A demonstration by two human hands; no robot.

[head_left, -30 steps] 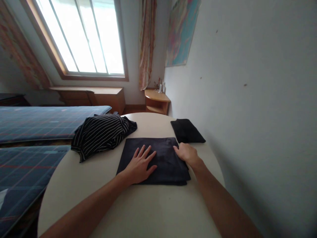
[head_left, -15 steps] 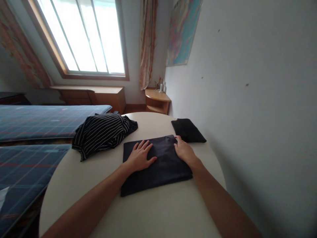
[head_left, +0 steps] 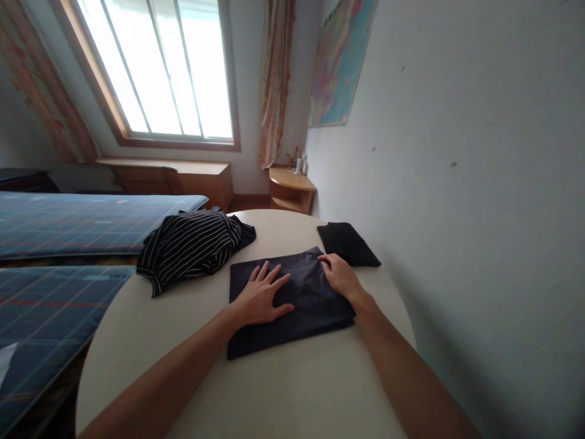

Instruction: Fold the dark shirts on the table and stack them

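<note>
A dark navy cloth, folded into a flat rectangle, lies on the round white table. My left hand rests flat on its left half, fingers spread. At the cloth's upper right edge is my right hand, its fingers curled together near the corner; whether fabric is pinched between them is too small to tell. Behind on the right sits a folded black cloth. A black garment with white stripes lies in a loose heap at the table's back left.
Two blue plaid mattresses stand left of the table. A bare wall runs close along the right. Beyond the table are a corner shelf, a wooden desk and a window.
My left hand's fingers have spread wider. My right hand's fingers have curled in at the cloth's upper right corner, which looks slightly raised. The camera view has shifted slightly.
</note>
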